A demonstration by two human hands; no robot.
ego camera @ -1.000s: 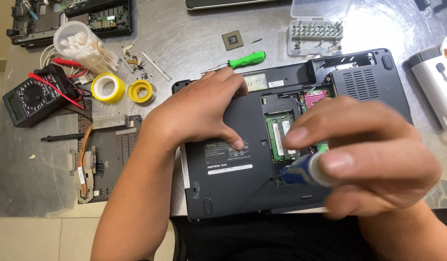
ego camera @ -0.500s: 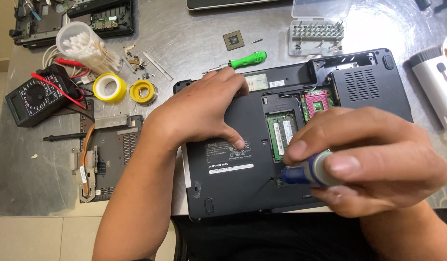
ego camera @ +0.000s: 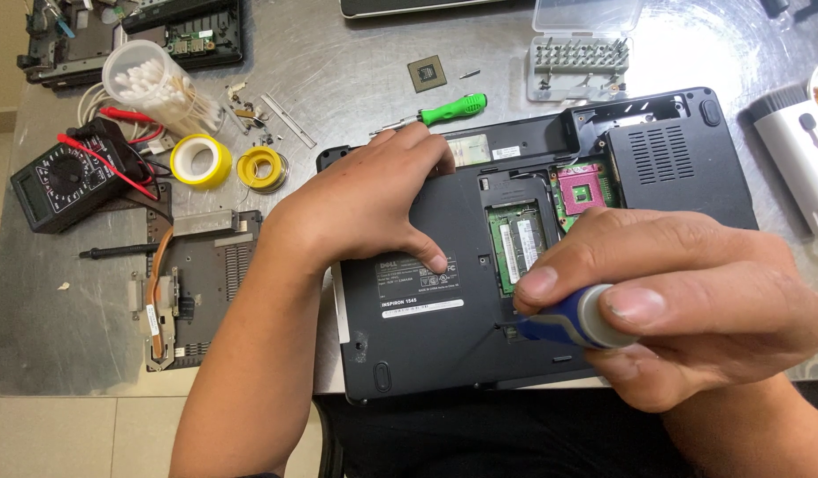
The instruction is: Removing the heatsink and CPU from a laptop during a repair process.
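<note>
**Screwdriver on laptop underside**

Laptop (ego camera: 444, 327) lay bottom-up at the table's (ego camera: 356, 62) near edge, black, panel off, green memory and pink socket exposed. Left hand (ego camera: 365, 208) pressed flat on it, holding nothing. Right hand (ego camera: 683, 292) closed around a blue screwdriver (ego camera: 564, 320), tip on the base. Open room left of laptop was tight: heatsink part (ego camera: 192, 288), 2 tape rolls (ego camera: 227, 164), multimeter (ego camera: 64, 181).

Bright even light, glare on steel table (ego camera: 683, 40) upper right; near hand (ego camera: 692, 301) soft
</note>
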